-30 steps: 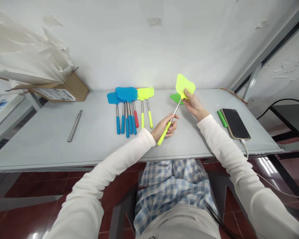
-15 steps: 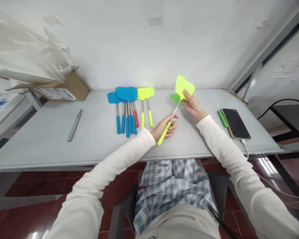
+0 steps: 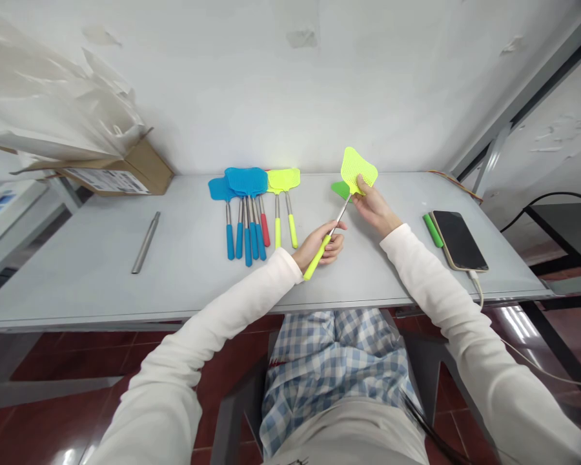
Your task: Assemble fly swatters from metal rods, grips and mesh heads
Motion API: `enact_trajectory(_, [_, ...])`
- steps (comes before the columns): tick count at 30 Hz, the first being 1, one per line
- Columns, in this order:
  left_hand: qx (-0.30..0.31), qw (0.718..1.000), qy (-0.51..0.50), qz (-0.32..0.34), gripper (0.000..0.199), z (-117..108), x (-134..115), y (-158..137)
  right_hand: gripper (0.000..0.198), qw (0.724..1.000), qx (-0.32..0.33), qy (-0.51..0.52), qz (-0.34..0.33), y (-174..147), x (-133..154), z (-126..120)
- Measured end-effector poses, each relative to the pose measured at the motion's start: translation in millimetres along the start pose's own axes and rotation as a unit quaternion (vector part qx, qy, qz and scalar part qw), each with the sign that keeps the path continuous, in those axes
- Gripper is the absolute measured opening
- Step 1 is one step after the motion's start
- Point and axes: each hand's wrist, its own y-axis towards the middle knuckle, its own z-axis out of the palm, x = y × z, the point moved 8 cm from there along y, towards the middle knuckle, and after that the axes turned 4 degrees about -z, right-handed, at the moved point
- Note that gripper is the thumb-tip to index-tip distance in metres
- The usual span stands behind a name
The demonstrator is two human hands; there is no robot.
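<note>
A yellow fly swatter [image 3: 351,163] is held tilted above the table between both my hands. My right hand [image 3: 372,205] pinches the lower edge of its perforated head. My left hand [image 3: 321,247] is closed around the metal shaft and the top of the yellow grip. Partly hidden behind the swatter and my right hand lies a green piece [image 3: 340,189]. To the left of my hands, several blue fly swatters [image 3: 246,182] lie overlapped. Beside them are yellow fly swatters [image 3: 286,178] and a red handle [image 3: 265,230], whose head is mostly covered.
A grey metal tube [image 3: 146,243] lies on the left of the table [image 3: 77,271]. Behind it stands an open cardboard box [image 3: 148,165]. At right are a green tube-shaped piece [image 3: 432,230] and a phone [image 3: 459,240] with a white cable [image 3: 478,287]. A wall [image 3: 223,84] borders the back.
The yellow swatter's handle end has shifted very slightly left and up. Both hands keep their grip, and everything on the table stays in place.
</note>
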Motion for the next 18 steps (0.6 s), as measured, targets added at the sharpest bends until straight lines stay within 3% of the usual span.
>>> enact_trajectory(18, [-0.017,0.999,0.017,0.039,0.024,-4.8,-6.8,-0.1,0.043,0.997,-0.009,0.079,0.009,0.9,-7.3,0.1])
